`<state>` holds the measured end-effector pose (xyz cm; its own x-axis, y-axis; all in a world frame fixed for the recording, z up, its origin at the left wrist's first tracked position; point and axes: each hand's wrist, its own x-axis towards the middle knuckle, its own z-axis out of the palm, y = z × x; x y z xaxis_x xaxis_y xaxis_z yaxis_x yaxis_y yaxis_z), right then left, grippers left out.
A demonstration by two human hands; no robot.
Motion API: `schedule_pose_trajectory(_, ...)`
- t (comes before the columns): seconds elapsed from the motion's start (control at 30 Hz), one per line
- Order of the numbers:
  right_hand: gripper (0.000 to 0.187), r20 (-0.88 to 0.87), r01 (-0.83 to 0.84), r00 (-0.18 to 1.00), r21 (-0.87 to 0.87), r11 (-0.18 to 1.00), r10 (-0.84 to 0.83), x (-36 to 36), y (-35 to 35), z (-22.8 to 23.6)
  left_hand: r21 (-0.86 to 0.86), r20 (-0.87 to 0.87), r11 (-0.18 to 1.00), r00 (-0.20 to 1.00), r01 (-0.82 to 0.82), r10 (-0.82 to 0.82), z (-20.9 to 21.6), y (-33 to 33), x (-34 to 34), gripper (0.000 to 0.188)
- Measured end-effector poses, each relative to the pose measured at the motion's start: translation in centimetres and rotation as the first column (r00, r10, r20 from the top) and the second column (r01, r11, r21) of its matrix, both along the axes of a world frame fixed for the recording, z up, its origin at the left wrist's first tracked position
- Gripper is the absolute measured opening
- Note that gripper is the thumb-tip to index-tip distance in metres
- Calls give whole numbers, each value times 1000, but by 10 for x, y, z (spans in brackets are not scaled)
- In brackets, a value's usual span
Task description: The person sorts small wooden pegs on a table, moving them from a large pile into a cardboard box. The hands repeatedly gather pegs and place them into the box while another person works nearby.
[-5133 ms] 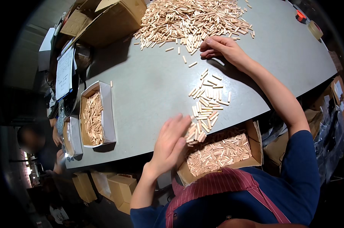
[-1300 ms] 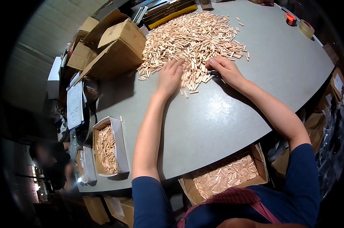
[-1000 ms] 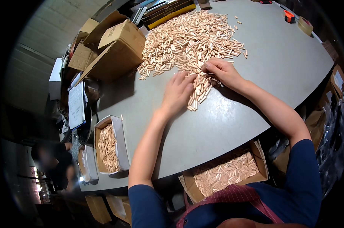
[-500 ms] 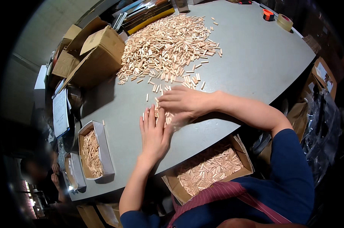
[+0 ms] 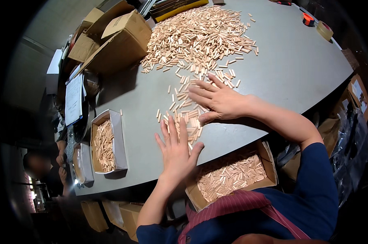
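Note:
A large heap of short wooden dowels (image 5: pixel 200 36) covers the far middle of the grey table, thinning into a loose trail toward me. My left hand (image 5: pixel 176 154) rests near the front edge, fingers spread and palm down, its fingertips at a small cluster of dowels (image 5: pixel 189 127). Just right of it, my right hand (image 5: pixel 222 102) reaches over the trail, slightly blurred, fingers apart and thumb out beside the same cluster. Neither hand grips anything that I can see. Below the table edge, against my body, an open cardboard box (image 5: pixel 270 163) holds many dowels.
On the left, a long white box (image 5: pixel 119 142) holds more dowels, beside a smaller tray (image 5: pixel 85 162). Farther back are a clipboard with papers (image 5: pixel 74 99) and an open carton (image 5: pixel 123 38). A tape roll (image 5: pixel 325 30) lies far right. Another person's hands (image 5: pixel 62 164) show at far left.
My hands have moved apart and their fingers have spread. The cluster between them shows more, with dowels scattered around it. The whole view has shifted slightly.

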<state>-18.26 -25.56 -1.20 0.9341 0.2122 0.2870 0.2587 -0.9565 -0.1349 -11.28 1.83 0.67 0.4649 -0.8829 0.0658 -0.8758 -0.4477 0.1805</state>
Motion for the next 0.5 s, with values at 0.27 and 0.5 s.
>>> schedule_pose_trajectory(0.27, 92, -14, -69, 998, -6, 998, 69, -2, 8, -3, 13, -27, 1000, 999, -19, 19, 2, -5, 7, 114)
schedule_pose_trajectory(0.5, 100, -17, 29, 999, -44, 999, -30, -4, -4, -4, 29, 11, 999, 999, 41, -41, 0, -16, 22, 128)
